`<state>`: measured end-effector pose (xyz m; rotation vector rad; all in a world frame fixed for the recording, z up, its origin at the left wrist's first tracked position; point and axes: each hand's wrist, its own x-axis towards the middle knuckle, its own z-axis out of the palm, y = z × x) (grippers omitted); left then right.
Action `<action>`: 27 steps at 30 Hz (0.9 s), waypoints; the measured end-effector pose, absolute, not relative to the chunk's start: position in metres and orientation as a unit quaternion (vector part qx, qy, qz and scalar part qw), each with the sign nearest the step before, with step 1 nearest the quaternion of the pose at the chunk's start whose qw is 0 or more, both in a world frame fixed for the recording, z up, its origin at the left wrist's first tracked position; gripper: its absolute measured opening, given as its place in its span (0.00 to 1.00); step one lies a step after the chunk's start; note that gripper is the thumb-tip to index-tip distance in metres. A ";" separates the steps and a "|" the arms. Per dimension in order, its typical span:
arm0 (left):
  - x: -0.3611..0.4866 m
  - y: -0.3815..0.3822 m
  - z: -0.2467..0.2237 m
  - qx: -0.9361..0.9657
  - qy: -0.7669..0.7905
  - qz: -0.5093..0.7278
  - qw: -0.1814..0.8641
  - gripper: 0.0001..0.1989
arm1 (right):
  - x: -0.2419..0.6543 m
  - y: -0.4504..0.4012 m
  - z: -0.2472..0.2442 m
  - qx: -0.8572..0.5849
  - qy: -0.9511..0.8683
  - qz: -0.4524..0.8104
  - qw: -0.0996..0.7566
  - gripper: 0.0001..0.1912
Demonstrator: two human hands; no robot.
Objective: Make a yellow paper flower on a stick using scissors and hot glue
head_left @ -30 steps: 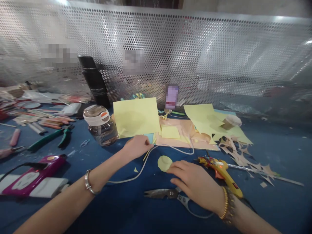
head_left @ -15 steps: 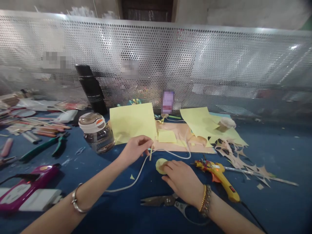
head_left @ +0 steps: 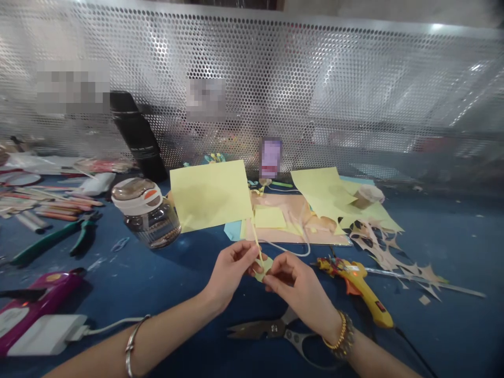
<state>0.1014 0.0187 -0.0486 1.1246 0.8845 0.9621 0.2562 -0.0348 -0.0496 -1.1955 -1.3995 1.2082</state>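
Both my hands are raised together above the blue table top. My left hand [head_left: 232, 269] and my right hand [head_left: 292, 281] pinch a small pale yellow paper disc [head_left: 263, 270] between their fingers, and it is partly hidden by them. A thin yellow paper strip [head_left: 255, 239] rises from the disc towards the yellow sheet [head_left: 208, 195]. Heavy steel shears [head_left: 268, 329] lie below my hands, and a yellow hot glue gun [head_left: 356, 286] lies to the right of my right hand.
A peach card [head_left: 295, 233] with yellow papers lies ahead. To the left stand a glass jar [head_left: 146, 212] and a black flask [head_left: 137, 134], with green-handled pliers [head_left: 51, 241] beyond. Cut paper scraps [head_left: 388, 257] lie right. A perforated metal screen [head_left: 315, 79] closes the back.
The yellow disc has been lifted off the table and is now held by both hands. My hands have come together. The view has shifted slightly, and the white cord no longer crosses the mat before me.
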 end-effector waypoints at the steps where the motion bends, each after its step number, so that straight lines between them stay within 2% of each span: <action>1: 0.101 0.018 -0.049 0.496 0.387 0.423 0.652 0.11 | 0.256 -0.035 -0.050 -0.481 -0.561 0.496 0.456 0.11; 13: 0.101 0.020 -0.054 0.486 0.385 0.408 0.670 0.09 | 0.261 -0.036 -0.045 -0.509 -0.627 0.422 0.412 0.02; 27: 0.100 0.023 -0.057 0.455 0.379 0.402 0.699 0.09 | 0.263 -0.035 -0.048 -0.524 -0.640 0.393 0.402 0.02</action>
